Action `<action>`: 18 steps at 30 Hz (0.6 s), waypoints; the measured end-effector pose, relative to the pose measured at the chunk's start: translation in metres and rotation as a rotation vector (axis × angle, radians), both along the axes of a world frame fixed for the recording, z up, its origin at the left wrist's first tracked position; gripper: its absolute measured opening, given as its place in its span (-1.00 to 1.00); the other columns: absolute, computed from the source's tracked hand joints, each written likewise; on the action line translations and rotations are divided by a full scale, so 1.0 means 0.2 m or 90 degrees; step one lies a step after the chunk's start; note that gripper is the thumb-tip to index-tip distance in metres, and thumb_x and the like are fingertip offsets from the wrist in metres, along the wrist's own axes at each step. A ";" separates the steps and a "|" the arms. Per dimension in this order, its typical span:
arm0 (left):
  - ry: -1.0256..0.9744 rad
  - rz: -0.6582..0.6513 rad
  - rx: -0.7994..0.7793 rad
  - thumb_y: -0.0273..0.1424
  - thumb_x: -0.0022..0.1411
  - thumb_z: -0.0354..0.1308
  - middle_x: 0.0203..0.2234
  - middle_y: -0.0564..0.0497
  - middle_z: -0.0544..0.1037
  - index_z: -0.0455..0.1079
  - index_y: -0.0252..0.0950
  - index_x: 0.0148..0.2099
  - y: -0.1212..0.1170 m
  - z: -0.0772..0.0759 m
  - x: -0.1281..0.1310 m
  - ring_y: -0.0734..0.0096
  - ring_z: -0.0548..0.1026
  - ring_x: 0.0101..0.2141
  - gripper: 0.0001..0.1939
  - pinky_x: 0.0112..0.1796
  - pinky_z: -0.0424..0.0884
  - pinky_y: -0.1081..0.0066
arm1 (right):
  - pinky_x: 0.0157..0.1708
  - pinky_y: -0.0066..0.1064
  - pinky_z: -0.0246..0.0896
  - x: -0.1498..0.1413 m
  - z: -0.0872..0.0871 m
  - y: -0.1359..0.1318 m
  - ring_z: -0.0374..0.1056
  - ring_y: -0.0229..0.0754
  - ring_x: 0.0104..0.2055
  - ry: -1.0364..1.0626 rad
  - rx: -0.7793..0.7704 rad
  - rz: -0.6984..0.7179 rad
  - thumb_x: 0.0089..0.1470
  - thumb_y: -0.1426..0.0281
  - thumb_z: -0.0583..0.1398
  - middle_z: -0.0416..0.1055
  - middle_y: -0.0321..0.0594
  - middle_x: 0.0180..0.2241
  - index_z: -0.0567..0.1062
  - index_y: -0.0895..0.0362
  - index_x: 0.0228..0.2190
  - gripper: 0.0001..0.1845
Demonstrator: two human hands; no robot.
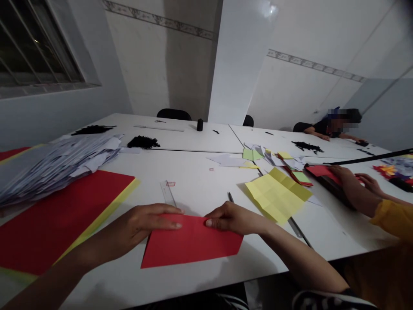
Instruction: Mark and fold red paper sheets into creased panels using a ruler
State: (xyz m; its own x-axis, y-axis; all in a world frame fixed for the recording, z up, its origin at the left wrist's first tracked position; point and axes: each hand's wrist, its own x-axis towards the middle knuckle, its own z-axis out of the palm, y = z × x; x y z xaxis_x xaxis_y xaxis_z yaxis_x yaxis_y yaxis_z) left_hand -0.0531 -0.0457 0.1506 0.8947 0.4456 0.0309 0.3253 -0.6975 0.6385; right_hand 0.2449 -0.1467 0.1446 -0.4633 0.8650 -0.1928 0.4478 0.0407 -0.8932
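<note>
A piece of red paper [196, 243] rests at the near edge of the white table, its upper edge between my two hands. My left hand [145, 224] grips that edge on the left, fingers stretched along it. On the right, my right hand [227, 218] pinches the same edge with the thumb on top. Just beyond my left hand lies a clear ruler [167, 193]. A dark pen [230, 196] pokes out behind my right hand. Right of it is a creased yellow sheet [277, 193].
Large red sheets [64, 215] over yellow ones lie at left, under a heap of white papers [64, 165]. Black cord bundles [142, 142] and a black spool [200, 125] stand farther back. At right, a co-worker's hands [358, 185] handle red paper; another person [338, 122] leans on the table.
</note>
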 end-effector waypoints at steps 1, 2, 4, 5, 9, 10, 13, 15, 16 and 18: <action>0.016 0.015 0.009 -0.29 0.34 -0.07 0.11 0.15 0.42 0.44 0.15 0.06 0.01 0.02 -0.01 0.23 0.38 0.08 -0.63 0.06 0.32 0.29 | -0.45 -0.49 0.21 0.00 0.00 0.00 0.29 -0.31 -0.43 -0.005 0.006 -0.011 0.25 0.14 0.09 0.48 -0.29 -0.38 0.58 0.09 -0.19 -0.63; 0.017 0.044 0.029 -0.28 0.33 -0.06 0.12 0.16 0.42 0.41 0.14 0.10 0.02 0.03 -0.02 0.22 0.37 0.09 -0.62 0.10 0.29 0.28 | -0.45 -0.48 0.21 0.00 0.00 -0.01 0.29 -0.31 -0.44 -0.017 0.017 -0.024 0.25 0.15 0.09 0.48 -0.28 -0.38 0.58 0.09 -0.19 -0.64; -0.018 0.121 0.092 -0.24 0.32 -0.04 0.10 0.16 0.44 0.37 0.10 0.14 0.04 0.07 -0.02 0.21 0.38 0.08 -0.61 0.12 0.25 0.27 | -0.46 -0.46 0.20 0.00 0.00 -0.01 0.29 -0.29 -0.44 -0.058 0.045 -0.049 0.25 0.19 0.09 0.49 -0.27 -0.38 0.59 0.08 -0.18 -0.67; -0.040 0.154 0.127 -0.21 0.31 -0.02 0.08 0.15 0.45 0.38 0.08 0.14 0.04 0.09 -0.01 0.21 0.40 0.06 -0.62 0.12 0.24 0.26 | -0.44 -0.45 0.20 -0.01 0.00 -0.01 0.30 -0.28 -0.44 -0.080 0.062 -0.061 0.25 0.21 0.09 0.51 -0.26 -0.37 0.59 0.07 -0.17 -0.68; -0.016 0.120 0.202 -0.16 0.29 0.04 -0.03 0.08 0.53 0.47 -0.03 0.02 -0.02 0.12 0.16 0.21 0.45 -0.04 -0.67 0.02 0.30 0.27 | -0.37 -0.41 0.21 -0.06 -0.01 0.00 0.34 -0.24 -0.38 -0.145 0.129 -0.088 0.23 0.27 0.10 0.54 -0.22 -0.31 0.58 0.05 -0.12 -0.69; -0.005 0.078 0.206 -0.18 0.29 0.04 -0.11 0.05 0.57 0.50 -0.07 -0.04 -0.04 0.12 0.21 0.25 0.49 -0.12 -0.70 -0.07 0.35 0.31 | -0.37 -0.41 0.20 -0.07 -0.01 0.00 0.33 -0.24 -0.40 -0.158 0.145 -0.091 0.23 0.27 0.09 0.54 -0.22 -0.33 0.58 0.05 -0.12 -0.69; 0.036 0.024 0.189 -0.28 0.30 0.00 -0.33 -0.01 0.60 0.55 -0.18 -0.21 -0.09 0.09 0.35 0.31 0.50 -0.31 -0.72 -0.23 0.34 0.36 | -0.43 -0.43 0.14 -0.09 -0.02 0.01 0.25 -0.28 -0.47 -0.195 0.182 -0.087 0.24 0.26 0.08 0.52 -0.25 -0.43 0.60 0.05 -0.18 -0.69; 0.052 0.037 0.178 -0.29 0.28 0.00 -0.43 -0.02 0.57 0.54 -0.22 -0.31 -0.10 0.08 0.40 0.34 0.48 -0.38 -0.71 -0.30 0.32 0.39 | -0.46 -0.44 0.09 -0.10 -0.01 0.01 0.19 -0.31 -0.52 -0.213 0.202 -0.084 0.24 0.26 0.07 0.49 -0.27 -0.48 0.61 0.06 -0.23 -0.68; 0.057 0.045 0.171 -0.28 0.26 0.01 -0.46 -0.02 0.56 0.53 -0.23 -0.34 -0.10 0.08 0.41 0.34 0.47 -0.40 -0.71 -0.33 0.31 0.40 | -0.47 -0.44 0.07 -0.10 0.00 0.01 0.17 -0.32 -0.53 -0.220 0.208 -0.086 0.24 0.26 0.07 0.47 -0.27 -0.50 0.61 0.06 -0.24 -0.67; 0.065 0.049 0.156 -0.27 0.24 0.02 -0.49 -0.01 0.54 0.52 -0.22 -0.36 -0.09 0.08 0.42 0.36 0.46 -0.43 -0.72 -0.36 0.29 0.42 | -0.49 -0.44 0.03 -0.09 0.01 0.01 0.12 -0.33 -0.55 -0.234 0.211 -0.089 0.24 0.26 0.06 0.44 -0.29 -0.53 0.61 0.07 -0.24 -0.67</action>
